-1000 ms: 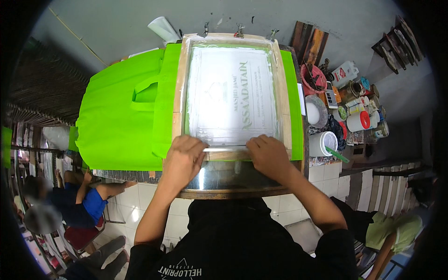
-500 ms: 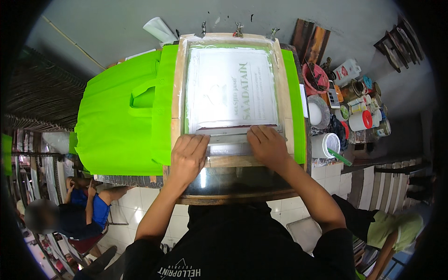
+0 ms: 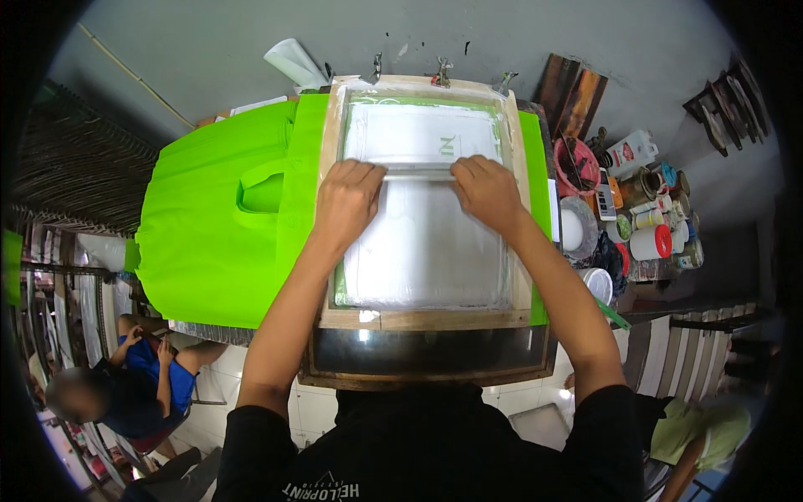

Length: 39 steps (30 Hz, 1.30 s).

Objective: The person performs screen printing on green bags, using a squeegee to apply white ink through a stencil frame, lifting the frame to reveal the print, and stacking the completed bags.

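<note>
My left hand (image 3: 351,199) and my right hand (image 3: 487,191) are closed on the two ends of a squeegee (image 3: 418,175), which lies crosswise on a screen-printing mesh. Its blade is hidden beneath the handle bar. A wooden screen frame (image 3: 435,320) surrounds the mesh. White ink (image 3: 427,251) coats the mesh on my near side of the squeegee, while some green lettering shows through on the far side. Bright green fabric (image 3: 534,243) sticks out from under the frame. Metal clamps (image 3: 441,74) stand at its far edge.
A stack of green bags (image 3: 209,226) lies to the left. On the right stand a pink basket (image 3: 577,163), a white tub (image 3: 595,284) and several jars and bottles (image 3: 651,243). One person (image 3: 159,376) sits at lower left; another (image 3: 703,435) is at lower right.
Both hands have moved the squeegee away from me, from the near end of the mesh toward its far half. White ink now covers lettering that showed before. The view has shifted slightly.
</note>
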Available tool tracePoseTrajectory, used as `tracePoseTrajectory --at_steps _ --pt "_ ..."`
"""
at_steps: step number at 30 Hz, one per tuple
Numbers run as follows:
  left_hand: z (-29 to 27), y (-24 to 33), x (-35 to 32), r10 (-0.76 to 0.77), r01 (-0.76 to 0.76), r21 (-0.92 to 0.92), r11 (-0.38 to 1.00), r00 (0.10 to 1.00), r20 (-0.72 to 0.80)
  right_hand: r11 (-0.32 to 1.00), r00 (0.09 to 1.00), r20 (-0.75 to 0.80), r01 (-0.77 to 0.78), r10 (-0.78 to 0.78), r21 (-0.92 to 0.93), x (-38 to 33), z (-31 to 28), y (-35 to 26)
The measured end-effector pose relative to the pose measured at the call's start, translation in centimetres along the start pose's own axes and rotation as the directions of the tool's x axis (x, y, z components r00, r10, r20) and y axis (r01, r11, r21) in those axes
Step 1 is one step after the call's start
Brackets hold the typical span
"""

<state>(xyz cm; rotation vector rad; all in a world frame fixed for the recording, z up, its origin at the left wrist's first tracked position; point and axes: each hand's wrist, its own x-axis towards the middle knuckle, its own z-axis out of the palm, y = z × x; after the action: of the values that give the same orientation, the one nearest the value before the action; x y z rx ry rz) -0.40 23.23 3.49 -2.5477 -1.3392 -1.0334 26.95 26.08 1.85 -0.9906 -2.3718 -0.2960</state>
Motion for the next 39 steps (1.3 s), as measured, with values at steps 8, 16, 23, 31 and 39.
tracePoseTrajectory --at_steps 8,16,23,31,39 --pt "2.7 -5.0 8.2 -0.162 0.16 0.027 0.987 0.98 0.116 0.975 0.924 0.319 -0.224 0.209 0.011 7.4 0.6 7.1" --pt "1.8 -8.9 15.3 -0.336 0.372 -0.065 0.926 0.889 0.31 0.886 0.768 0.501 -0.465 0.398 0.009 14.3 -1.7 10.1" --pt "3.2 -10.2 14.3 -0.295 0.348 -0.143 0.927 0.908 0.297 0.875 0.813 0.326 -0.464 0.483 -0.139 12.2 1.4 8.2" --pt "1.8 -7.2 10.8 -0.353 0.412 -0.121 0.903 0.873 0.335 0.89 0.84 0.294 -0.429 0.455 -0.152 9.0 1.1 5.6" --pt "-0.6 -3.7 6.3 -0.358 0.418 -0.119 0.901 0.869 0.342 0.906 0.867 0.265 -0.406 0.423 -0.116 5.4 -1.2 1.4"
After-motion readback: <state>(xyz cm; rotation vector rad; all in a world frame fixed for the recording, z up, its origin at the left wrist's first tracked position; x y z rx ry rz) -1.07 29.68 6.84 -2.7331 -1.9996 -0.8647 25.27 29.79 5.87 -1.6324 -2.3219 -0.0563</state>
